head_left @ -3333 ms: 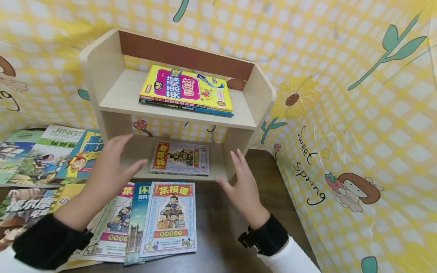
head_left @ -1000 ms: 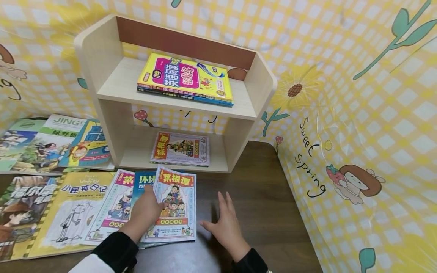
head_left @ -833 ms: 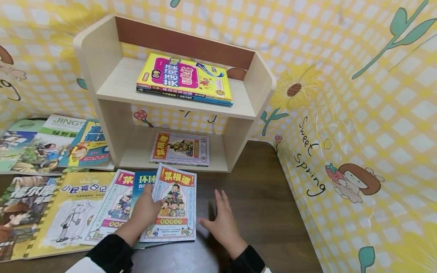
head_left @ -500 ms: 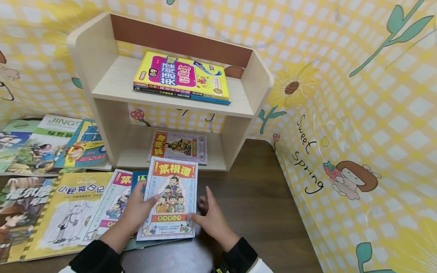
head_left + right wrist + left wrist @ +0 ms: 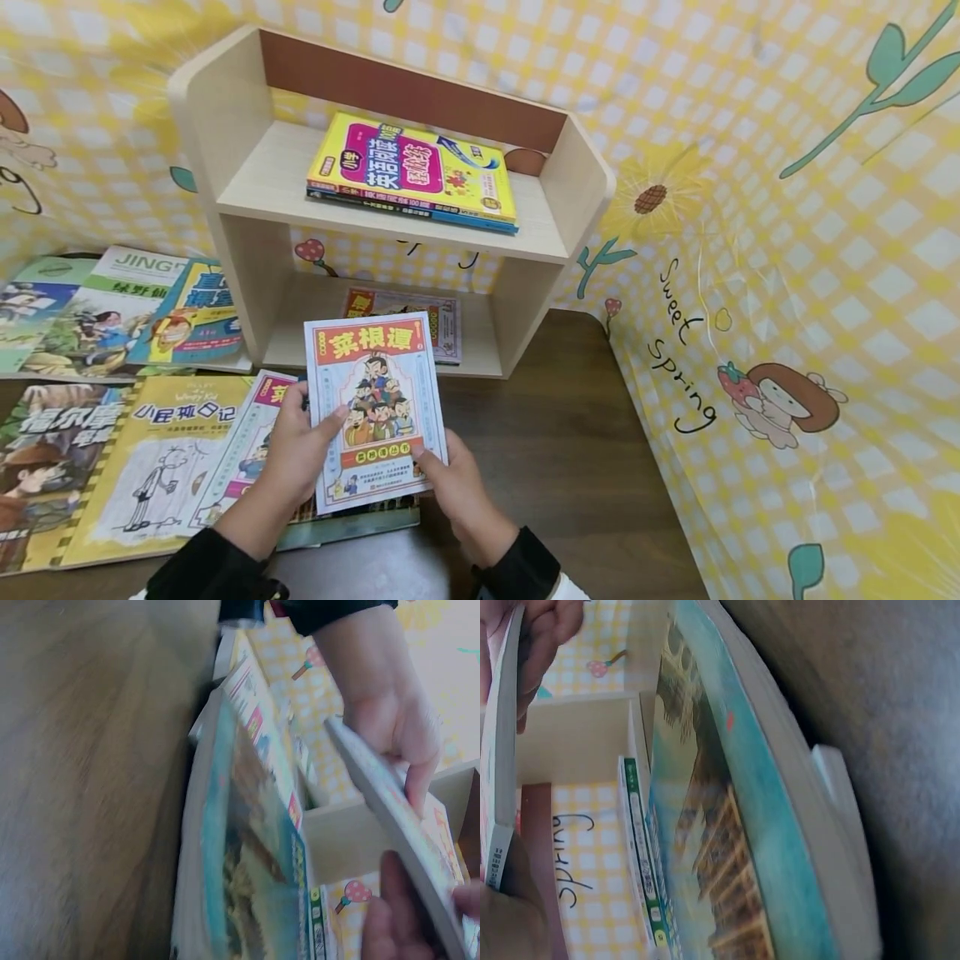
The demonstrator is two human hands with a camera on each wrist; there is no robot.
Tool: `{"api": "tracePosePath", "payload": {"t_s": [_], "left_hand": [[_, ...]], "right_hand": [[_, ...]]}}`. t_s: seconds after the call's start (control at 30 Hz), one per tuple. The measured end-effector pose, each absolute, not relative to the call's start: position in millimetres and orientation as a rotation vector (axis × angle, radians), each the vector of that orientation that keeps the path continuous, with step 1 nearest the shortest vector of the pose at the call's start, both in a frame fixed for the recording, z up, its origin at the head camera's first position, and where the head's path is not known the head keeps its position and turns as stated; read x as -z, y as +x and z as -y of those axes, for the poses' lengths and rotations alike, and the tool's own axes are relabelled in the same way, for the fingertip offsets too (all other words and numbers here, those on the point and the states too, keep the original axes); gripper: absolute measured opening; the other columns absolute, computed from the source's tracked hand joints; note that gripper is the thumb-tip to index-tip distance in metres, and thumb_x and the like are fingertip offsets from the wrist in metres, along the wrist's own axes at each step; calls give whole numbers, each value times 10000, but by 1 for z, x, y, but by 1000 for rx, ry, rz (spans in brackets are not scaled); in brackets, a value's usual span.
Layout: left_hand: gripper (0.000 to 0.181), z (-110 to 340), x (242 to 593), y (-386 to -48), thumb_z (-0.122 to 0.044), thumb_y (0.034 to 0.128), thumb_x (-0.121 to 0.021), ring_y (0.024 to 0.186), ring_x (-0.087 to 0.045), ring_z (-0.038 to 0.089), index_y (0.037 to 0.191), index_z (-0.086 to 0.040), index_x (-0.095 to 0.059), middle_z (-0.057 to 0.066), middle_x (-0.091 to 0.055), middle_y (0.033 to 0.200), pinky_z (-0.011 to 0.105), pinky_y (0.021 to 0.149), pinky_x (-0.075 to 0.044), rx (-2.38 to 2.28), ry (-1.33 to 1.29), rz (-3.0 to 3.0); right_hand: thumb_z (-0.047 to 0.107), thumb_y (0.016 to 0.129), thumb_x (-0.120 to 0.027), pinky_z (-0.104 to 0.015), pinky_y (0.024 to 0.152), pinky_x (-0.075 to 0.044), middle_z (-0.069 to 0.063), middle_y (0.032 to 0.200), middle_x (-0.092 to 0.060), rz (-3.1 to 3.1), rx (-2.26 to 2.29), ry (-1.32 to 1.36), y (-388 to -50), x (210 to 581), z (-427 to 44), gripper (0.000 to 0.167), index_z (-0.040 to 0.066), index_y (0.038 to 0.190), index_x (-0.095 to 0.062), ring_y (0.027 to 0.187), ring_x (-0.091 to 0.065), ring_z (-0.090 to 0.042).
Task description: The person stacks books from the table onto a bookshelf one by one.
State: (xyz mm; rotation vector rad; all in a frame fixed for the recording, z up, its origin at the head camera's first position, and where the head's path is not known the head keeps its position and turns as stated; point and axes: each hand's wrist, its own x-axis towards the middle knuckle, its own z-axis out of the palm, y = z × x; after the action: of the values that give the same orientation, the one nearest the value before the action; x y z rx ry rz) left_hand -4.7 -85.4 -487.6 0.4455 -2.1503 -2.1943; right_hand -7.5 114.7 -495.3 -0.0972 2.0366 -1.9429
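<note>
A: What do the fingers have?

B: The left hand point(image 5: 296, 454) and the right hand point(image 5: 467, 492) both grip one pale-bordered booklet point(image 5: 378, 379), thumbs on its cover, other fingers behind it.

A: Where on it?

B: The left fingers hold its left edge about midway; the right ones hold the lower part of its right edge. Its red title band points away from the wrists.

A: And under the fingers?

B: A teal book point(image 5: 363, 521), partly covered from above. The left wrist view shows the booklet held apart from it.

A: Left of the fingers?

B: A pink-titled booklet point(image 5: 243, 450) near the left hand, then a stick-figure book point(image 5: 157, 475), then a book with a hatted figure point(image 5: 52, 475).

A: Beyond the fingertips?

B: A pale wooden shelf point(image 5: 225, 108). Its lower compartment holds a similar booklet point(image 5: 447, 325), partly hidden by the held one; a bright yellow book point(image 5: 480, 179) lies in the upper one.

A: To their right?

B: The dark desk point(image 5: 555, 450), then checked cloth point(image 5: 795, 217).
</note>
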Motion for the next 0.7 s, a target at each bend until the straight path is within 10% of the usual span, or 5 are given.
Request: {"api": "tracePosePath", "payload": {"t_s": [0.23, 0.7], "left_hand": [[565, 82, 497, -4, -237, 1018, -482, 1114, -601, 306, 1460, -83, -166, 240, -487, 1367, 284, 792, -549, 2198, 528, 2133], [676, 99, 514, 3, -294, 969, -593, 953, -682, 248, 1467, -66, -197, 296, -507, 1314, 355, 759, -580, 2343, 390, 2204]], "right_hand": [[109, 964, -571, -457, 599, -577, -98, 876, -687, -2081, 1975, -49, -12, 494, -113, 424, 57, 1375, -480, 674, -667, -177], [137, 982, -556, -261, 506, -514, -67, 854, -695, -1962, 1889, -73, -23, 489, -136, 405, 42, 1370, -491, 655, -653, -135]]}}
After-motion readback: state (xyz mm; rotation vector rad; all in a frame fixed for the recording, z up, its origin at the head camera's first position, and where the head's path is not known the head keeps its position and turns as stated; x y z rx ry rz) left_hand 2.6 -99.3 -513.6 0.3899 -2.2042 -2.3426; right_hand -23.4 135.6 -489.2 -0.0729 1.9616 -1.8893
